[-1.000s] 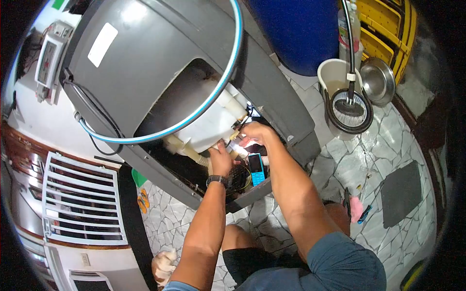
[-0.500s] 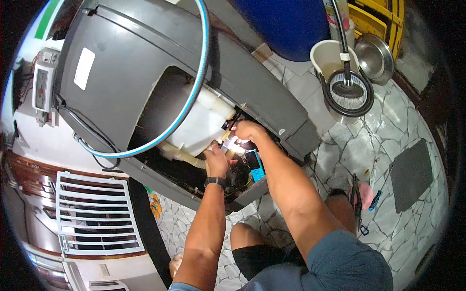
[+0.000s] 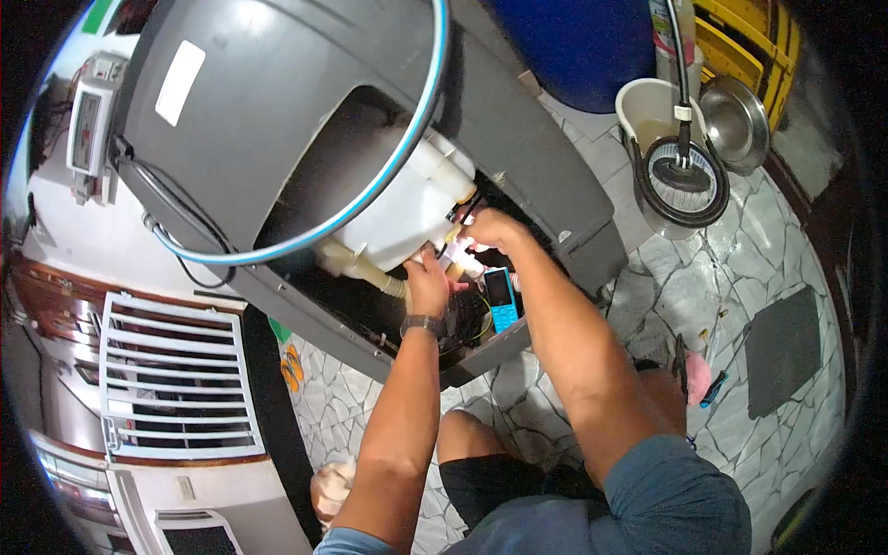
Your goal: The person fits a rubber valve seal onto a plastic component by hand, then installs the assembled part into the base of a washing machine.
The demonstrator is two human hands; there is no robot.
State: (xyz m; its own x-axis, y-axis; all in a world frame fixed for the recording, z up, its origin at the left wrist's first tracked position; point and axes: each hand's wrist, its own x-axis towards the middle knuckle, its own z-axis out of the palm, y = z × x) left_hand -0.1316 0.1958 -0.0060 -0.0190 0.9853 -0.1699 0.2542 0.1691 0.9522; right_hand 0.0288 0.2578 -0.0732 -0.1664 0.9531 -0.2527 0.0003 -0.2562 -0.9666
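Observation:
A large grey washing machine [image 3: 240, 102] lies tilted, its underside opening showing a white tub [image 3: 398, 217] and a ribbed hose [image 3: 377, 277]. My left hand [image 3: 428, 282], with a watch on the wrist, has its fingers curled at the fittings below the tub. Beside it, my right hand [image 3: 490, 229] is closed around something small near a brightly lit white fitting [image 3: 458, 252]; what it grips is hidden. A blue keypad phone [image 3: 501, 301] stands inside the opening, just below my right hand. The fingertips of both hands are partly hidden among the parts.
A blue-and-white hose [image 3: 407, 153] arcs over the machine. At the right are a mop bucket [image 3: 638, 92], a metal basin [image 3: 735, 125], a blue drum [image 3: 573, 46], a grey mat [image 3: 782, 351] and a pink cloth [image 3: 698, 377]. A white gate [image 3: 180, 379] and a furry animal [image 3: 330, 486] are at the left.
The camera view has swung and shifted slightly. Both hands stay at the same fittings, with only small finger movements; the phone remains in the opening.

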